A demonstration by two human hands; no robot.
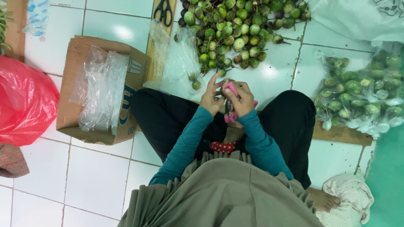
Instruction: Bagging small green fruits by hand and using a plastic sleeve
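I sit cross-legged on a white tiled floor. My left hand [211, 96] and my right hand [242, 100] meet in front of me. The right hand grips pink-handled scissors [230, 89]. The left hand pinches a small green round fruit [221, 91] against the scissors, mostly hidden by the fingers. A heap of small green and purple round fruits [235, 29] lies just beyond my hands. A clear plastic bag [181, 59] with a couple of fruits in it lies to the left of the hands.
A cardboard box [73, 80] holding clear plastic bags sits at left, beside a red plastic bag [23, 101]. Filled clear bags of green fruits [357, 94] lie at right. Black scissors [163, 11] rest on a wooden board at top. A white cloth [349, 197] lies by my foot.
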